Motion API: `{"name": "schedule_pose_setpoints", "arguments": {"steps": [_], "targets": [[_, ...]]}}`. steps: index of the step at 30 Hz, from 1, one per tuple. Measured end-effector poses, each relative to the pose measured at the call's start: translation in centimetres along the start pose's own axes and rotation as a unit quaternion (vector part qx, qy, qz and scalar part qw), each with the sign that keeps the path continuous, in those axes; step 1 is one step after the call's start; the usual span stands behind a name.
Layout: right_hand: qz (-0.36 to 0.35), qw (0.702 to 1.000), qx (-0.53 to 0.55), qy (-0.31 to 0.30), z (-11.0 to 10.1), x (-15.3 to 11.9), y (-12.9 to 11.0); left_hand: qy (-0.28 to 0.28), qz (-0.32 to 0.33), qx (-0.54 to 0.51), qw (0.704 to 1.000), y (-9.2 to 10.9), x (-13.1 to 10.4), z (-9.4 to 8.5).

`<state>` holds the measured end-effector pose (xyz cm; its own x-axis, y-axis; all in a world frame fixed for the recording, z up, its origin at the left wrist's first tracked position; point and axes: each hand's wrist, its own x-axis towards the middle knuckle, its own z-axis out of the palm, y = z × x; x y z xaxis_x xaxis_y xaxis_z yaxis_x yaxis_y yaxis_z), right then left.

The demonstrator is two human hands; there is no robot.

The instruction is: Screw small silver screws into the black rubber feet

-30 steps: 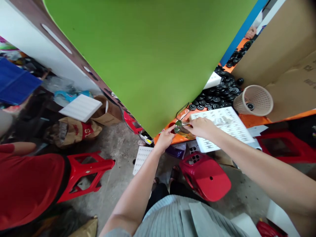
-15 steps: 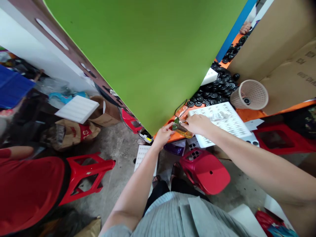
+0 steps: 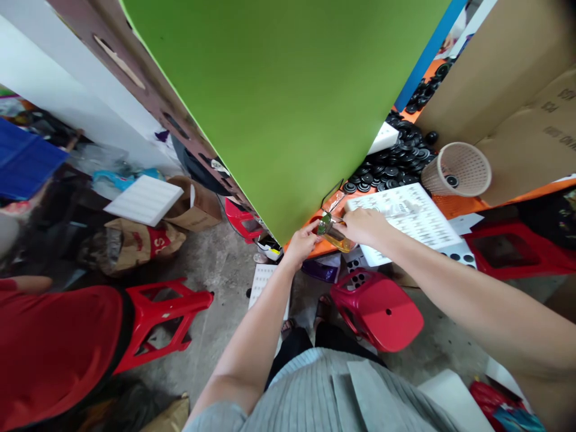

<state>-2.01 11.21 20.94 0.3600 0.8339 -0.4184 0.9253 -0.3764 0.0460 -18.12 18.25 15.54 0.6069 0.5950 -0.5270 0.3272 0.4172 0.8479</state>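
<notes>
Your right hand (image 3: 363, 226) is closed in a grip around a small clear bottle of amber liquid (image 3: 336, 237), tilted on its side at the near edge of the orange table (image 3: 454, 207). Your left hand (image 3: 300, 245) meets it from the left, fingertips pinched narrow on the bottle's greenish cap (image 3: 323, 224); the two hands almost touch.

Just right of your right hand, under its wrist, lies a white perforated tray (image 3: 411, 217) that overhangs the table edge toward you. Beyond it is a heap of black round caps (image 3: 396, 162), and further right a beige mesh basket (image 3: 459, 171) tipped on its side.

A big green panel (image 3: 288, 102) closes in directly above and left of the hands, its lower corner just over them. Below the hands, a red stool (image 3: 378, 309) stands against the table edge; bare concrete floor (image 3: 216, 270) opens to the left.
</notes>
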Motion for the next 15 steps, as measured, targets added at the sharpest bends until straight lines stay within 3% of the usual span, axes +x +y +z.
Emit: {"name": "schedule_pose_setpoints", "arguments": {"steps": [15], "targets": [[0.011, 1.0, 0.01, 0.006, -0.5, 0.28, -0.94, -0.015, -0.018, -0.045, 0.999, 0.32, 0.1, -0.44]]}}
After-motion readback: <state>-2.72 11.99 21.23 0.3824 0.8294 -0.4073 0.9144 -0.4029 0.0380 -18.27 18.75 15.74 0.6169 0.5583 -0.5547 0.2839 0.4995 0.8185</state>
